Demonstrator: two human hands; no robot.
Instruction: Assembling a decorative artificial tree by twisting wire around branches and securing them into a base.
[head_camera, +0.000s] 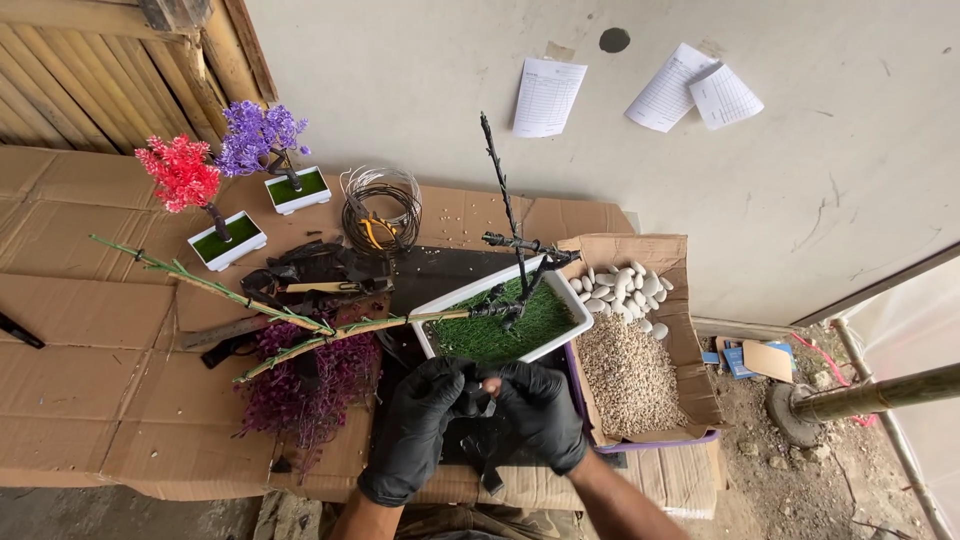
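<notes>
Gloved hands, left (420, 425) & right (540, 410), grips closed on small black piece (478, 392); white tray (570, 295) w/ fake grass, bare black tree (510, 240); box (680, 330) w/ pebbles, gravel

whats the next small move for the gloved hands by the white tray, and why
Probably lift the small dark piece toward the bare black trunk standing in the white tray. Both hands, left hand and right hand, pinch that piece just in front of the tray, and the trunk carries no foliage, unlike the finished red tree and purple tree.

Matt black rubber-gloved left hand (420, 425)
</notes>
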